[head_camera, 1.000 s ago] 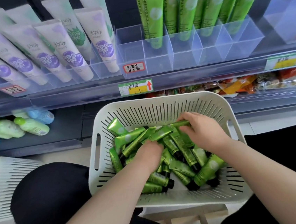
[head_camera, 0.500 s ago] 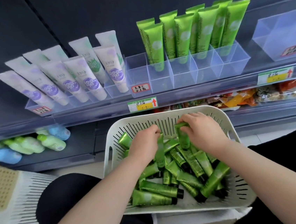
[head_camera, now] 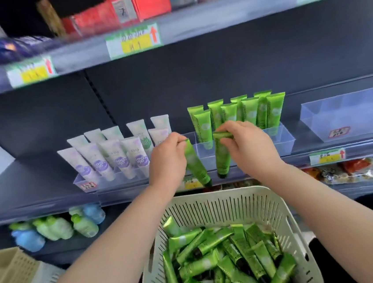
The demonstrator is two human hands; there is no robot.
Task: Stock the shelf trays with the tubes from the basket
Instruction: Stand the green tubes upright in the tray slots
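Note:
My left hand (head_camera: 168, 160) pinches one green tube (head_camera: 196, 163) by its crimped top, cap hanging down. My right hand (head_camera: 248, 145) pinches a second green tube (head_camera: 222, 158) the same way. Both tubes hang in front of the clear divided shelf tray (head_camera: 281, 141), just left of the green tubes (head_camera: 250, 111) standing in it. Below, the white slotted basket (head_camera: 213, 204) holds several more green tubes (head_camera: 227, 259) lying in a heap.
White and purple tubes (head_camera: 117, 153) fill a clear tray to the left. Another clear tray (head_camera: 348, 115) sits at the right. Bottles (head_camera: 58, 227) lie on the lower shelf, a beige crate (head_camera: 11, 282) at bottom left, boxes on the upper shelf (head_camera: 138, 38).
Both hands have lifted out of the basket, each with a green tube, and risen to the shelf tray. The view has tilted upward.

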